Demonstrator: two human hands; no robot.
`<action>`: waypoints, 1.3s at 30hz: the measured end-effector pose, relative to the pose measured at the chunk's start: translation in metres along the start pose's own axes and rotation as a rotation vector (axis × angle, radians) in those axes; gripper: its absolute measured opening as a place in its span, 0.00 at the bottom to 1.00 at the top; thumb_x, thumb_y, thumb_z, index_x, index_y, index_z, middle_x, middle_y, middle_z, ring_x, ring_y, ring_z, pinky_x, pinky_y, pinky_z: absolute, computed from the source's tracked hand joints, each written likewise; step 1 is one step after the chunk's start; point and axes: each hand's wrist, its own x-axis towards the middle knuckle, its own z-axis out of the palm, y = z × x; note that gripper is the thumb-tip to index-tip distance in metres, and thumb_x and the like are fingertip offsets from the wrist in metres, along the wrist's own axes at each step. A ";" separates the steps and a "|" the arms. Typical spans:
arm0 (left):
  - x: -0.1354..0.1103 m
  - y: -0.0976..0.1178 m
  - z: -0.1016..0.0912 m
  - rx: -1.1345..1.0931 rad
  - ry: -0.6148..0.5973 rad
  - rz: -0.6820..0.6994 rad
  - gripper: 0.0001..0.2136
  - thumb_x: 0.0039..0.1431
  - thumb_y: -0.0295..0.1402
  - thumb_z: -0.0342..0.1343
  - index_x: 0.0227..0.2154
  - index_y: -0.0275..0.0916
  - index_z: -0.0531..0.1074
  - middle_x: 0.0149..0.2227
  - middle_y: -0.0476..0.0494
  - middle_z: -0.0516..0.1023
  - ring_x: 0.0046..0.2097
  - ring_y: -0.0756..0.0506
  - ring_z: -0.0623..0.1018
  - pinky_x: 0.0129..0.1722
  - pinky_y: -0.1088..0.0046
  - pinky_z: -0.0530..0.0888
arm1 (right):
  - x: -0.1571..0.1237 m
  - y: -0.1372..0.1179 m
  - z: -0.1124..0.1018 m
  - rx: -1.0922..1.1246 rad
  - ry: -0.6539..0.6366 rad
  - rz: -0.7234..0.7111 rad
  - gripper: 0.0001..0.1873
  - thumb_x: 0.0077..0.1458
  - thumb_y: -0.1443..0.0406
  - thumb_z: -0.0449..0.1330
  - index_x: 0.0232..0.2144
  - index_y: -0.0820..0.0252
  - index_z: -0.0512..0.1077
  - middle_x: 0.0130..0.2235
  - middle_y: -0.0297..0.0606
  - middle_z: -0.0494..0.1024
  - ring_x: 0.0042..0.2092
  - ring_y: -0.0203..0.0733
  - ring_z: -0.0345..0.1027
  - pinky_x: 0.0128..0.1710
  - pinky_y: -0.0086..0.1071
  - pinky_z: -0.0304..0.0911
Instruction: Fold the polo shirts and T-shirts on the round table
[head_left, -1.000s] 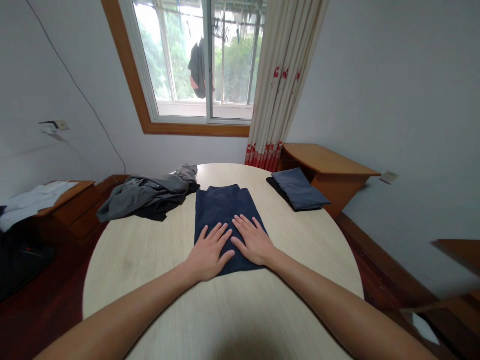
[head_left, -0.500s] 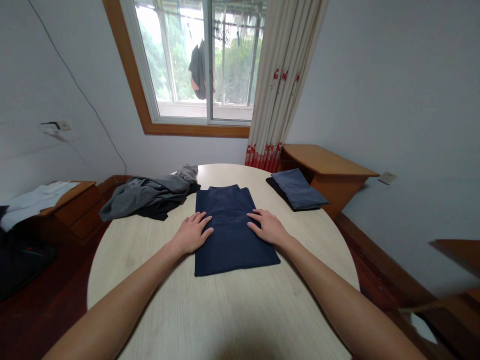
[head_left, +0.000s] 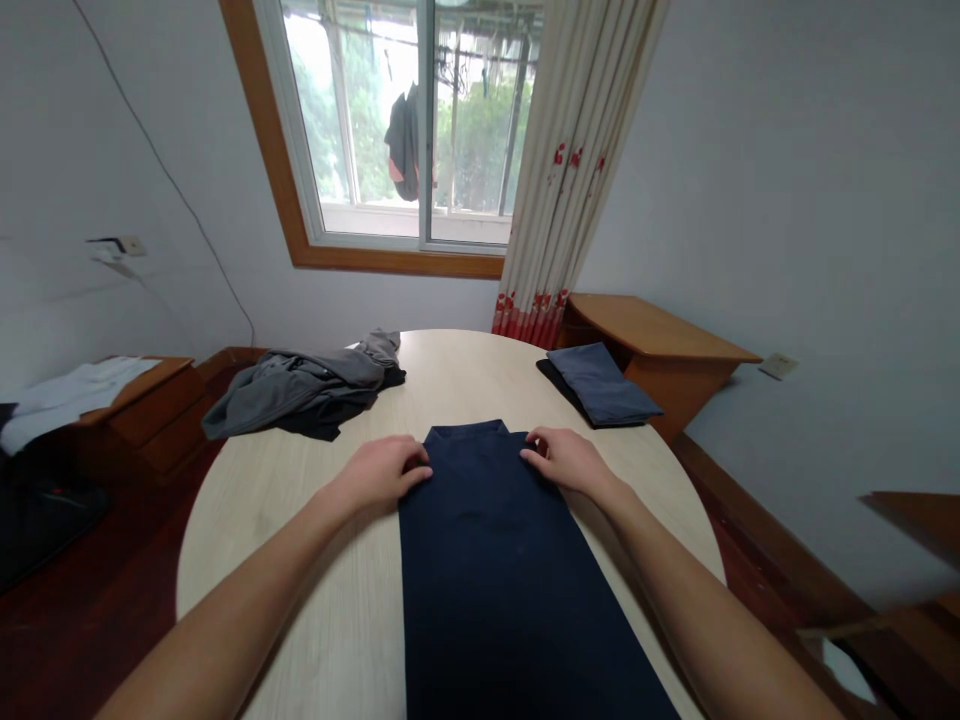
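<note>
Left hand and right hand each pinch a far corner of the navy stand-collar shirt, thumb against curled fingers, one either side of the collar. The shirt lies over the middle of the round bench, its near end running out of view. Gripping both corners level and moving them evenly should guard against skewed edges and creases. Room seems ample between the rumpled grey clothes far left and the folded blue-grey garment far right.
</note>
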 end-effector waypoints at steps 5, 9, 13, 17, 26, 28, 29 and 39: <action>0.012 -0.041 0.014 -0.070 0.077 -0.239 0.17 0.60 0.48 0.54 0.37 0.39 0.78 0.41 0.39 0.81 0.41 0.40 0.79 0.37 0.68 0.69 | 0.017 0.019 0.024 0.103 0.059 0.127 0.17 0.58 0.56 0.61 0.44 0.62 0.76 0.37 0.41 0.81 0.37 0.44 0.73 0.33 0.31 0.57; 0.017 -0.053 0.018 -0.258 0.087 -0.208 0.14 0.58 0.45 0.55 0.32 0.40 0.78 0.32 0.44 0.81 0.35 0.42 0.78 0.35 0.69 0.68 | 0.024 0.025 0.033 0.215 0.118 0.078 0.08 0.56 0.61 0.60 0.28 0.59 0.72 0.30 0.37 0.77 0.32 0.40 0.68 0.31 0.31 0.55; 0.016 -0.051 0.013 -0.313 0.163 -0.189 0.12 0.57 0.44 0.55 0.30 0.41 0.78 0.31 0.45 0.81 0.34 0.43 0.77 0.34 0.69 0.68 | 0.025 0.026 0.031 0.377 0.195 0.023 0.08 0.54 0.61 0.58 0.27 0.59 0.70 0.28 0.35 0.75 0.30 0.40 0.67 0.30 0.30 0.56; 0.016 -0.050 0.008 -0.320 0.240 -0.162 0.13 0.58 0.44 0.56 0.30 0.40 0.78 0.31 0.45 0.81 0.33 0.43 0.77 0.34 0.69 0.69 | 0.026 0.031 0.026 0.460 0.261 0.010 0.09 0.55 0.59 0.58 0.30 0.59 0.71 0.27 0.35 0.75 0.30 0.40 0.67 0.30 0.31 0.59; 0.012 0.001 0.029 0.017 0.380 0.002 0.18 0.67 0.42 0.48 0.51 0.39 0.75 0.56 0.37 0.76 0.58 0.37 0.73 0.59 0.57 0.67 | 0.012 -0.014 0.028 0.081 0.320 -0.225 0.28 0.62 0.57 0.56 0.60 0.64 0.68 0.61 0.53 0.71 0.61 0.54 0.64 0.62 0.48 0.57; 0.010 0.025 0.046 0.049 0.286 0.136 0.24 0.69 0.46 0.46 0.61 0.40 0.68 0.66 0.38 0.67 0.66 0.37 0.65 0.66 0.52 0.59 | 0.004 -0.033 0.036 0.076 0.183 -0.418 0.32 0.64 0.53 0.54 0.65 0.61 0.62 0.67 0.47 0.63 0.68 0.52 0.54 0.68 0.50 0.46; 0.009 0.034 0.055 0.067 0.225 0.165 0.27 0.69 0.48 0.45 0.65 0.41 0.64 0.69 0.38 0.62 0.69 0.36 0.60 0.68 0.48 0.55 | 0.002 -0.040 0.041 0.074 0.097 -0.473 0.33 0.65 0.52 0.52 0.68 0.59 0.59 0.69 0.45 0.59 0.70 0.51 0.49 0.70 0.51 0.42; 0.017 0.016 0.061 0.157 0.025 0.011 0.31 0.69 0.53 0.40 0.70 0.44 0.56 0.73 0.45 0.48 0.73 0.36 0.47 0.69 0.47 0.49 | 0.018 -0.024 0.052 0.000 -0.099 -0.352 0.41 0.66 0.41 0.40 0.72 0.56 0.50 0.73 0.41 0.47 0.73 0.50 0.38 0.71 0.53 0.34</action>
